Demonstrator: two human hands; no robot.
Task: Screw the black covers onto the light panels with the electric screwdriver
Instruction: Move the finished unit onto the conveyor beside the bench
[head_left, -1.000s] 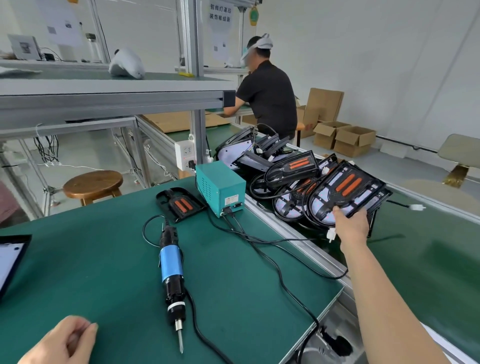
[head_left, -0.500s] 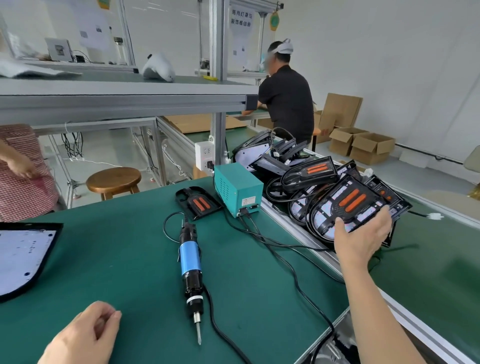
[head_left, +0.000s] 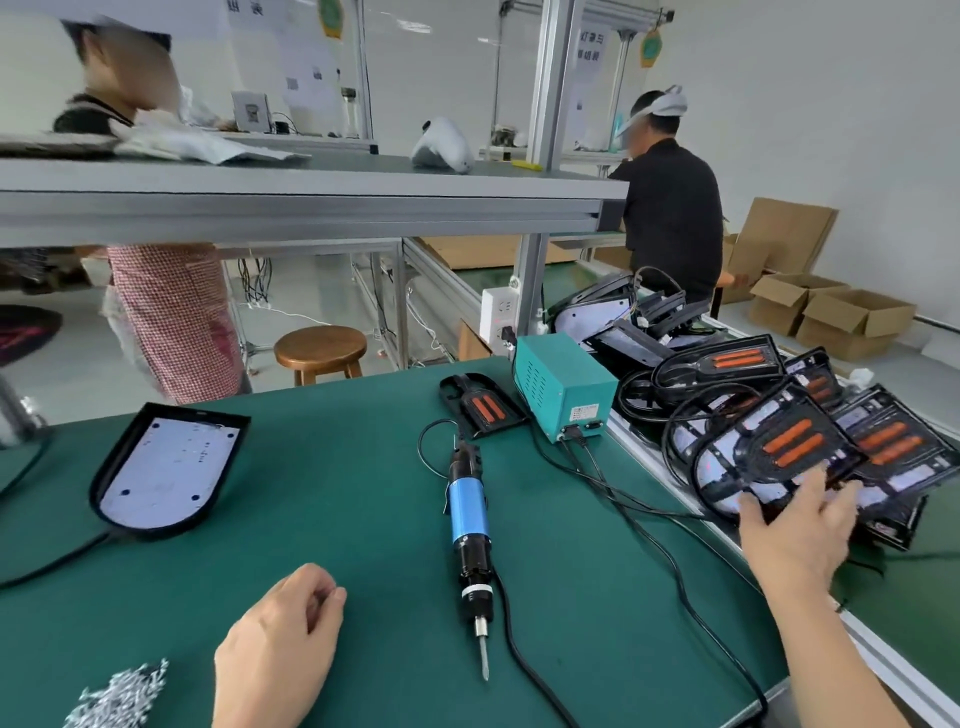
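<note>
Looking down through the head view, the only one we have, we find our right hand (head_left: 795, 525) stretched out to the right over the conveyor belt (head_left: 914, 613), its thumb and fingers clamped on the near edge of the topmost light panel (head_left: 779, 441), which lies tilted on a loose pile of panels (head_left: 717, 364). A black cover with two orange strips sits on that panel's back and a dark cable loops around it; we cannot tell whether any screws are in it. Our left hand (head_left: 275, 649) rests near us on the green table (head_left: 337, 493), fingers loosely curled with nothing visible in them. The electric screwdriver (head_left: 469, 519) lies untouched in the middle of the table between our hands, bit pointing towards us, its lead running to the teal power box (head_left: 563, 387) at the far right. Just left of that box lies a spare black cover (head_left: 485, 408), on its own. At the far left sits a bare light panel (head_left: 166, 475), white face up, with no cover on it. A heap of screws (head_left: 119, 696) waits at the near left corner. We judge the work to be at a fetching stage: this panel has to come onto the table, then the screws must be picked and driven, and the pile suggests many more remain
</note>
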